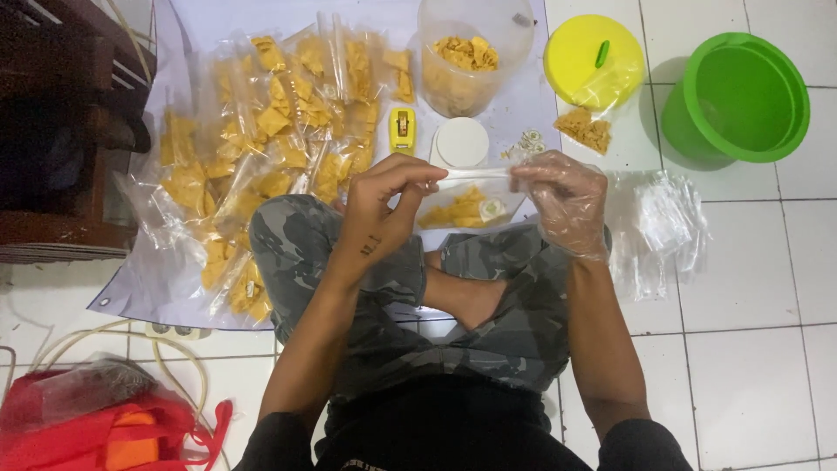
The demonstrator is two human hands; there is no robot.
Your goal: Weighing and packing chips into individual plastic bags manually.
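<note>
The left hand (384, 196) and the gloved right hand (562, 196) each pinch one end of the small snack bag (466, 208), held above the knees. To do it well, keep the top edge stretched flat and level, so the chips stay low.

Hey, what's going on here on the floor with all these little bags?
A person sits cross-legged on the tiled floor, holding a small clear bag of yellow chips by its top edge between the bare left hand and the plastic-gloved right hand. A pile of filled bags lies to their left, a chip jar ahead.
</note>
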